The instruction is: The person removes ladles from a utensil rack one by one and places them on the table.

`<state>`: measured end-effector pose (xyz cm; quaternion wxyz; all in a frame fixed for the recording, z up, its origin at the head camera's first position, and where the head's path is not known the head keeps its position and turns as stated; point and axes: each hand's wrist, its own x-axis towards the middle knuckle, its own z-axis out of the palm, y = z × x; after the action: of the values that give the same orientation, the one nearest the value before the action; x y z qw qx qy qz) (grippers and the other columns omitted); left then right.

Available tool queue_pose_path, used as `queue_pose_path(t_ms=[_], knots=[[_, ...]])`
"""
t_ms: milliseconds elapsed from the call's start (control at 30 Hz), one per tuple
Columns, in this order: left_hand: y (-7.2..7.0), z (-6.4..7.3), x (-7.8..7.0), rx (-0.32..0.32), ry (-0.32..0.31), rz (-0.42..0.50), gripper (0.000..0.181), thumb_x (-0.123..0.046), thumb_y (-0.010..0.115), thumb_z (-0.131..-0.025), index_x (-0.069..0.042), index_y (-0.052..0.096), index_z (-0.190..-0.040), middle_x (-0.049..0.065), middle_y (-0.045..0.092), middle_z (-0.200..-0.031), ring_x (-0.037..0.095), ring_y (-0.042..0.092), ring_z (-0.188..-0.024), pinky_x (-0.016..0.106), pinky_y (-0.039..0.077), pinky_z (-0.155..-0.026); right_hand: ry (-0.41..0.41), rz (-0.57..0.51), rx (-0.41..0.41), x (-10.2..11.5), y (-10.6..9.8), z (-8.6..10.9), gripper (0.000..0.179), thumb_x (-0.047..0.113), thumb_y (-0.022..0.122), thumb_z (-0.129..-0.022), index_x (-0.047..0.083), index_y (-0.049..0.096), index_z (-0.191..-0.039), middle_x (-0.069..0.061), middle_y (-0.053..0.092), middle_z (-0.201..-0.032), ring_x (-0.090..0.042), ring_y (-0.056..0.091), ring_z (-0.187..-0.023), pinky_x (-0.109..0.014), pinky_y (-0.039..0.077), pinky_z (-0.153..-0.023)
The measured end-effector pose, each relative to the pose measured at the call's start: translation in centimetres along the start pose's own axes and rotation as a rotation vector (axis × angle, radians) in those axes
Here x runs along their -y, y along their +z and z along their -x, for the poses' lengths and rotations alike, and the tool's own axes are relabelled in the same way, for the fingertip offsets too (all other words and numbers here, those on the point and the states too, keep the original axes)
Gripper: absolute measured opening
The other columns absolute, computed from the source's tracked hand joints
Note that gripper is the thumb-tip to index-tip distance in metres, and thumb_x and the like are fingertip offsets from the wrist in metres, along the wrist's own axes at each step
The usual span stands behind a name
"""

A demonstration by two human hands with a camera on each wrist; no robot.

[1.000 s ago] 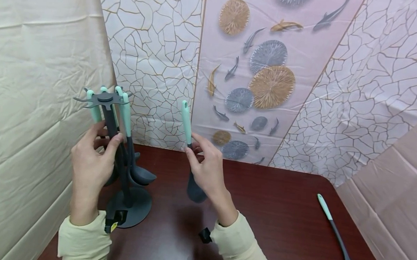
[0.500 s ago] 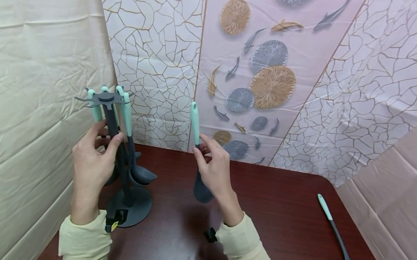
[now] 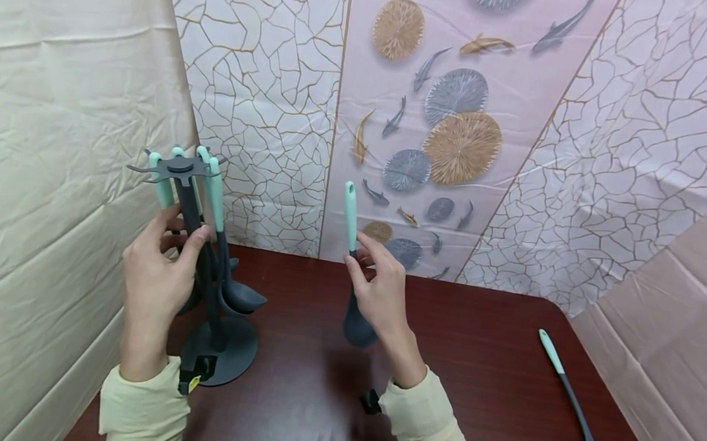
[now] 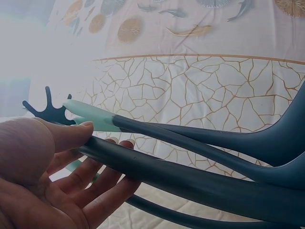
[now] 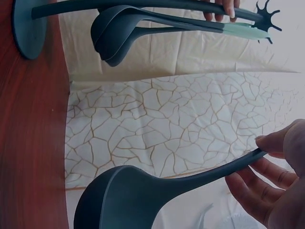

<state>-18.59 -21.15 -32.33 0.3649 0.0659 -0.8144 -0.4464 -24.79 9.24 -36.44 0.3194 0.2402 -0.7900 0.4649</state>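
My left hand [image 3: 159, 264] grips the upright post of a dark utensil stand [image 3: 219, 363] below its hooked top. Several mint-handled utensils hang there, among them a ladle [image 3: 243, 299]; in the left wrist view fingers and thumb wrap the post [image 4: 157, 169] beside the hanging shafts. Off to the right, my right hand [image 3: 380, 287] pinches another ladle [image 3: 359, 326] by its dark shaft, just under the mint handle. This ladle hangs upright, bowl down, above the table. In the right wrist view its deep bowl [image 5: 128, 200] shows, with thumb and fingers on the shaft.
A mint-handled utensil [image 3: 571, 391] lies near the right edge of the dark red table [image 3: 472, 357], its dark head cut off by the frame. Patterned cloth [image 3: 263, 111] hangs behind the table, and plain cloth [image 3: 65, 168] stands close on the left.
My right hand has moved right with the ladle, away from the stand, and slightly lower. The left hand stays on the post.
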Motion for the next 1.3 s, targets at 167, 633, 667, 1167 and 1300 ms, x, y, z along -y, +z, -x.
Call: queue_pose_path(t_ms=[167,633,667,1167,1300], knots=[[0.0,0.0,0.0,0.002,-0.006,-0.008,0.047,-0.034,0.071,-0.103,-0.022,0.063,-0.148,0.01,0.069,-0.118,0.03,0.073,-0.106,0.013,0.049,-0.078,0.012,0.021,-0.001,-0.5,-0.6,0.5,0.043,0.003,0.077,-0.096,0.011,0.07,-0.138,-0.009,0.072,-0.096,-0.017,0.071,-0.078,-0.03,0.061,-0.063],[0.0,0.2,0.0,0.0,0.004,0.016,0.046,-0.034,0.071,-0.103,-0.02,0.063,-0.147,0.011,0.069,-0.115,0.03,0.073,-0.105,0.006,0.044,-0.076,-0.003,0.102,-0.051,-2.4,-3.2,1.0,0.042,0.005,0.078,-0.096,0.01,0.07,-0.137,-0.01,0.074,-0.096,-0.019,0.073,-0.079,-0.034,0.062,-0.063],[0.0,0.2,0.0,-0.001,0.006,0.017,0.046,-0.034,0.071,-0.103,-0.019,0.063,-0.147,0.011,0.069,-0.115,0.029,0.073,-0.104,0.005,0.043,-0.076,-0.001,0.105,-0.053,-2.5,-3.4,1.0,0.043,0.005,0.078,-0.096,0.009,0.07,-0.138,-0.01,0.074,-0.096,-0.02,0.073,-0.08,-0.035,0.062,-0.063],[0.0,0.0,0.0,-0.008,0.01,-0.005,0.047,-0.033,0.071,-0.103,-0.02,0.063,-0.147,0.011,0.069,-0.116,0.031,0.074,-0.104,0.007,0.044,-0.076,0.03,0.208,-0.073,-3.9,-6.6,0.8,0.04,0.006,0.078,-0.096,0.006,0.07,-0.135,-0.014,0.074,-0.096,-0.027,0.075,-0.082,-0.043,0.063,-0.064],[0.1,0.1,-0.1,-0.008,0.007,-0.01,0.047,-0.033,0.071,-0.103,-0.02,0.063,-0.148,0.011,0.069,-0.115,0.031,0.074,-0.104,0.017,0.051,-0.08,0.03,0.225,-0.083,-4.4,-7.1,1.0,0.04,0.005,0.079,-0.095,0.005,0.07,-0.135,-0.013,0.074,-0.096,-0.026,0.076,-0.081,-0.044,0.063,-0.064]])
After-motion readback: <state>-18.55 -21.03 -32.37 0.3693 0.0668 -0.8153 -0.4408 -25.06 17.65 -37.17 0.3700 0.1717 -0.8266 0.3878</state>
